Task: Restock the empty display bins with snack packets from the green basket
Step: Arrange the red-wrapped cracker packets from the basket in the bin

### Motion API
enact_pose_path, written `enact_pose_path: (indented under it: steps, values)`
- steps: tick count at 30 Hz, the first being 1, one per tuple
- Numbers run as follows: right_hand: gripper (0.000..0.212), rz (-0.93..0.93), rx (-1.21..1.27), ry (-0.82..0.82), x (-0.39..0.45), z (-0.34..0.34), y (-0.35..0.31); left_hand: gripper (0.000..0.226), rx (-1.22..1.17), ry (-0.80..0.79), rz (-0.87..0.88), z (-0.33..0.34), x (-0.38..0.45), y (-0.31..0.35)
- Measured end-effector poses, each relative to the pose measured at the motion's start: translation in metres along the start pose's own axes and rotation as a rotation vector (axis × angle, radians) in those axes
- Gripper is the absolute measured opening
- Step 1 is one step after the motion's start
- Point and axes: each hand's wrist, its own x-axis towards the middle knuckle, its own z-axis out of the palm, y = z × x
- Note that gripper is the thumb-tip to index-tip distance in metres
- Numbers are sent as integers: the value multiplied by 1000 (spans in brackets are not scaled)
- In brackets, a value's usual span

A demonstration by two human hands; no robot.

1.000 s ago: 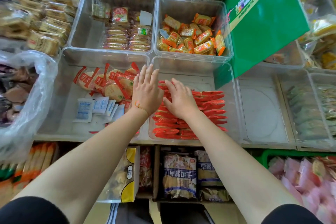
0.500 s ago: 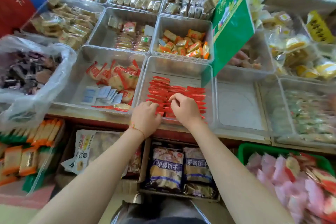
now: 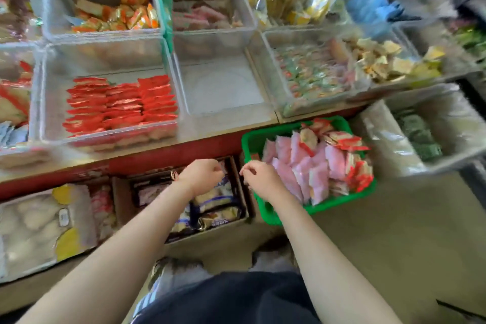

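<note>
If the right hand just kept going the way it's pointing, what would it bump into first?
Most likely the green basket: the right hand hangs at its near-left corner, loosely curled and empty, aimed forward. It would meet the rim or the pink packets first, though depth is hard to judge in this blur.

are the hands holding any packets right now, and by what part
Nothing is held. The left hand and right hand are loosely curled and empty, near the green basket; the right is just above its near rim.
</note>
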Motion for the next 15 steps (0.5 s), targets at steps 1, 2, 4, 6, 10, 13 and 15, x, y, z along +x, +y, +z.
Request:
enact_pose_path:
  steps: [1, 2, 4, 6, 10, 13, 15]
  values:
    - [19, 1, 0, 18, 4, -15, 19, 25, -9, 30, 9, 12, 11, 21]
    - [19, -3, -3, 38, 9, -30, 40, 24, -24, 50, 20, 26, 24, 44]
    - [19, -16, -28, 80, 25, -64, 84, 24, -59, 59, 36, 54, 50, 95]
    - [19, -41, -73, 99, 43, -105, 130, 21, -140, 104, 19, 82, 74, 150]
    - [21, -101, -134, 275, 75, -190, 207, 19, -304, 169, -32, 126, 110, 244]
    - [20, -50, -189, 380, 87, -240, 243, 24, -320, 114, -61, 146, 122, 294]
    - [28, 6, -239, 312, 96, -261, 256, 23, -328, 120, -113, 155, 128, 311]
